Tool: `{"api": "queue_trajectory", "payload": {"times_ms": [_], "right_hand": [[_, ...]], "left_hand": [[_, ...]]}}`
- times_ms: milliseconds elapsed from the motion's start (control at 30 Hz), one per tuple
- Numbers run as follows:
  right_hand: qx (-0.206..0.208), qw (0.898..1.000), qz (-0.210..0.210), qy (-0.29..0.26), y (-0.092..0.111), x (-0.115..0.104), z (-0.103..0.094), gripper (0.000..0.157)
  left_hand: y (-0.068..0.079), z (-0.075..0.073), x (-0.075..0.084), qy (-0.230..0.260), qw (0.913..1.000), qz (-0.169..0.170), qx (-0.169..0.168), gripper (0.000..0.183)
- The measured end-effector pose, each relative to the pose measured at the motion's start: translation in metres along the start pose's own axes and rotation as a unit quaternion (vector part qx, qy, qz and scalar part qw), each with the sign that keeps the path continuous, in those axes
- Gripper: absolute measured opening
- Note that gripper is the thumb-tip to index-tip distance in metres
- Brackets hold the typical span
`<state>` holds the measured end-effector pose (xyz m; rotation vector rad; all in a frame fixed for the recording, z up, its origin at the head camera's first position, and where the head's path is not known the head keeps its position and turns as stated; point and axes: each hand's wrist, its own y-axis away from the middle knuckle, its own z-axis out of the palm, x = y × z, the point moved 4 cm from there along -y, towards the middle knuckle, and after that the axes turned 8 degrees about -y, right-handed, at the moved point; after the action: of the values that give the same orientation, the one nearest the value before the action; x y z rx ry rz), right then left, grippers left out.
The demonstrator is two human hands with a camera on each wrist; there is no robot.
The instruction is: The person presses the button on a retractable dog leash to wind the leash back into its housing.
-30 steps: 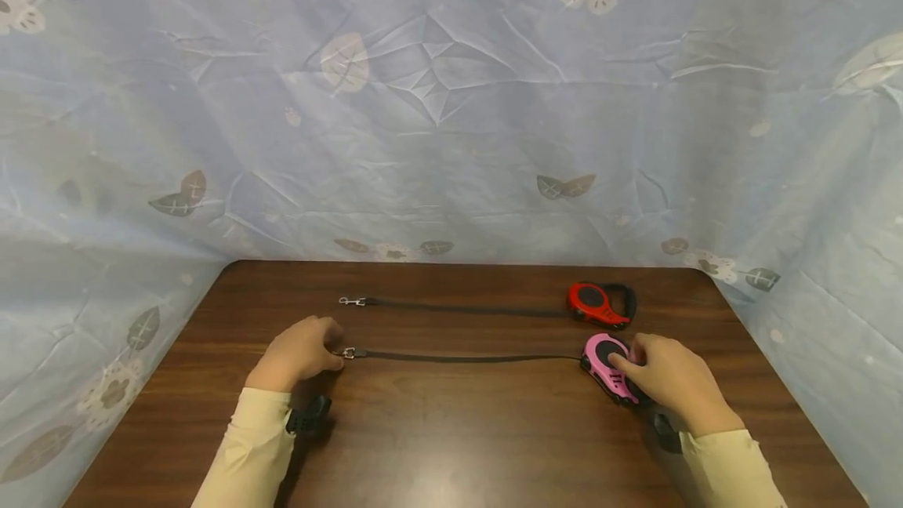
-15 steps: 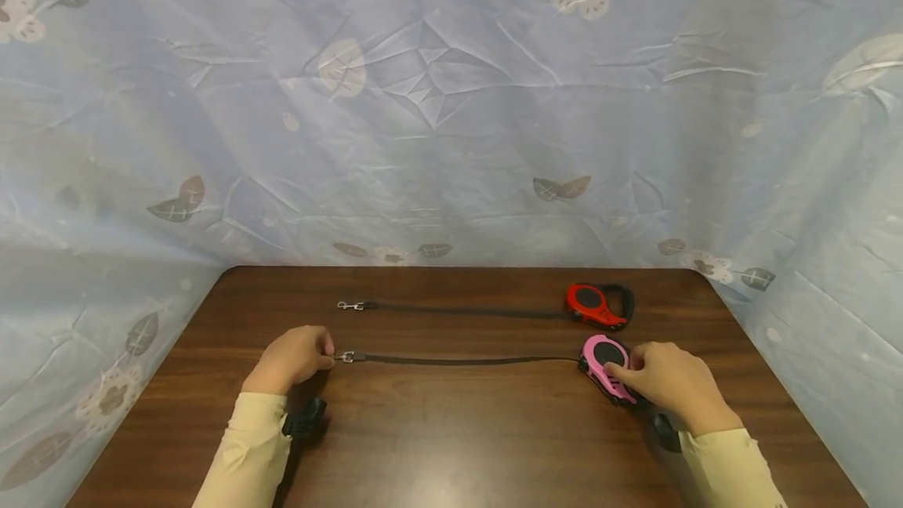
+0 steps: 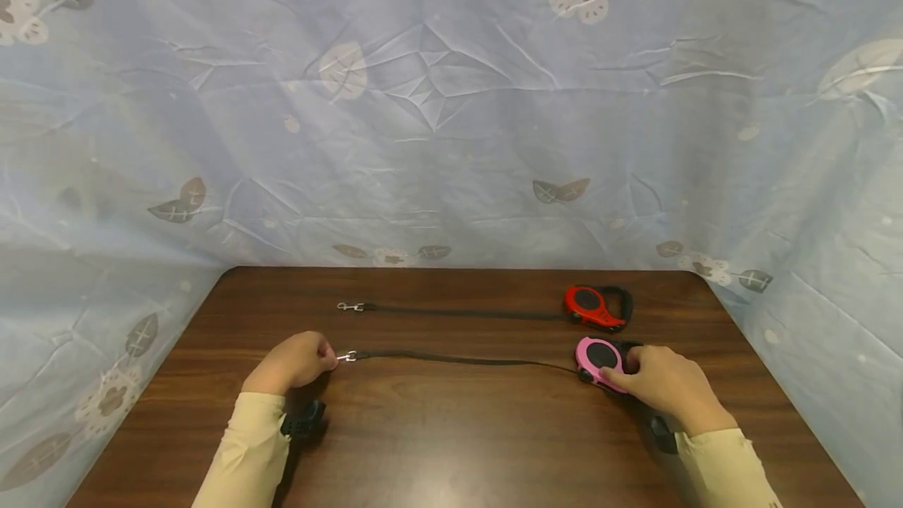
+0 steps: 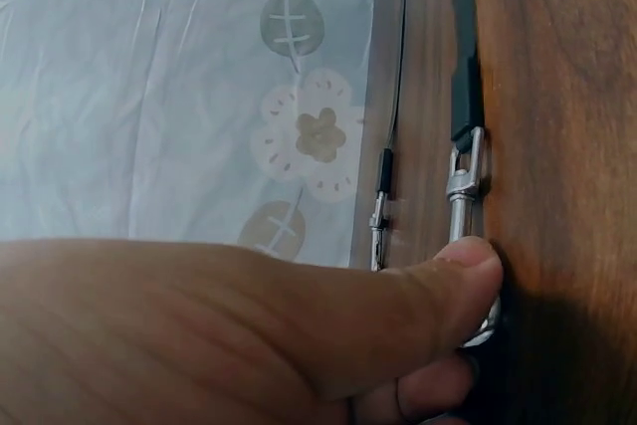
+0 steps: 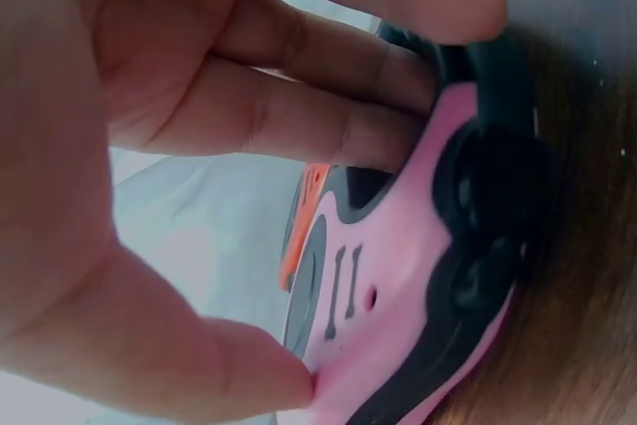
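My left hand [image 3: 292,363] pinches a metal snap hook [image 4: 461,191] between thumb and fingers. A thin black leash strap [image 3: 451,359] runs from this hook across to a pink retractable dog leash [image 3: 589,355], lying in a slight wave. My right hand [image 3: 670,382] grips that pink case, its thumb on the pink side and its other fingers at the black handle [image 5: 508,87]. Behind it lies a red retractable dog leash [image 3: 592,306], its black strap [image 3: 466,312] drawn out leftward to another snap hook [image 3: 350,306].
Both leashes lie on a dark brown wooden table [image 3: 451,429] with rounded back corners. A pale blue curtain [image 3: 437,163] with leaf and flower prints hangs behind the table and along both sides. A black wrist device [image 3: 303,419] shows under the left wrist.
The pink case has turned to lie more level and shifted slightly left. Its strap has gone from nearly straight to slightly wavy. My left hand has shifted slightly left with the snap hook.
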<state>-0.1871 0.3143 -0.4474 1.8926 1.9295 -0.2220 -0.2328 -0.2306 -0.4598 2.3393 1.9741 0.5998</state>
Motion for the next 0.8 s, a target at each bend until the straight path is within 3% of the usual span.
{"api": "queue_trajectory", "payload": {"times_ms": [200,433,600,800], "right_hand": [[0.003,1.0,0.006,-0.02,0.001,-0.002,0.001,0.055],[-0.009,1.0,0.002,-0.02,0.001,-0.002,0.006,0.059],[-0.033,0.999,-0.029,-0.006,0.0,-0.001,0.007,0.062],[-0.017,0.998,-0.049,-0.022,-0.003,0.001,0.011,0.042]], "left_hand": [[-0.001,-0.004,0.004,0.004,0.9998,0.022,-0.001,0.014],[-0.004,-0.006,0.007,0.076,0.9949,0.052,0.043,0.011],[-0.009,-0.003,0.006,0.074,0.9944,0.048,0.059,0.01],[-0.011,-0.003,0.004,0.046,0.993,0.053,0.095,0.012]]}}
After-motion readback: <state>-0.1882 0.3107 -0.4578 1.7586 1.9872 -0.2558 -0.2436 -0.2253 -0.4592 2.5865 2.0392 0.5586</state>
